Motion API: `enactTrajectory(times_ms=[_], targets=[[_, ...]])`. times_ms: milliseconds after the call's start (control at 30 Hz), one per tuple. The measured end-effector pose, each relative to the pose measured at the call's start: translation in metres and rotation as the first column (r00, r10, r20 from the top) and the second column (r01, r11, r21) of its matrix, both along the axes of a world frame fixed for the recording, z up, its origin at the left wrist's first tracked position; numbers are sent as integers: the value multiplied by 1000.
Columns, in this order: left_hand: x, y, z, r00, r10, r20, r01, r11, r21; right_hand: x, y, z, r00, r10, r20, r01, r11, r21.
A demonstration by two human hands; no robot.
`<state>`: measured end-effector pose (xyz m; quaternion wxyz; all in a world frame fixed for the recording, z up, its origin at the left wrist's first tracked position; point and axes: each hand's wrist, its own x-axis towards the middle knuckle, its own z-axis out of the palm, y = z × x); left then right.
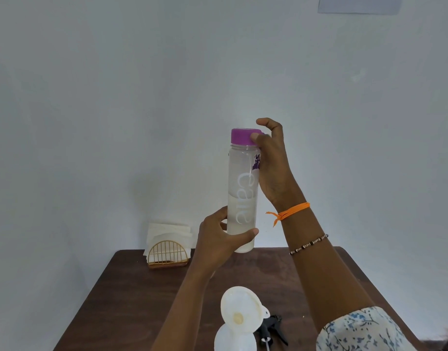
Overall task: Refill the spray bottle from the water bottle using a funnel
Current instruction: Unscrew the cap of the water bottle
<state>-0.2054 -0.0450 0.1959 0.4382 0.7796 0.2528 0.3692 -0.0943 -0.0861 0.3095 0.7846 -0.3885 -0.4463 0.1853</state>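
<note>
Holding the water bottle [241, 193] upright in the middle of the frame, above the far edge of the table [131, 295], the person has both hands on it. The left hand [217, 239] wraps the bottle's lower end, thumb across the front and fingers behind. The right hand [271, 163] lies along the bottle's upper right side, its thumb pressed against the purple cap [241, 136], which sits on the neck, while the index finger arches free above it. Water fills roughly the lower half of the clear bottle. At the bottom centre of the frame a white funnel [240, 310] stands in the mouth of the spray bottle [234, 338], below and nearer than both hands. Just to its right the black spray head [272, 328] lies on the table. A gold wire holder of napkins [167, 247] stands at the table's far left corner, left of the left hand.
</note>
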Motion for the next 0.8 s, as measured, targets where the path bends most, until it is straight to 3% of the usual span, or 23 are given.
enactTrajectory(times_ms=[100,267,500,700,800], targets=[[-1,0,1,1000,4,2,-4,1000,10,0,0,2,998,62,-12,-62,998,-2],[-1,1,1,1000,16,-4,-16,1000,14,-3,2,1,983,-155,99,161,985,-54],[-4,1,1,1000,5,-1,-5,1000,18,0,-1,1,997,71,3,-71,997,10],[-5,1,2,1000,19,-21,-18,999,32,-2,0,0,975,-181,126,193,978,-84],[-4,2,1,1000,24,-19,-24,1000,19,1,-1,0,979,-169,117,178,982,-68]])
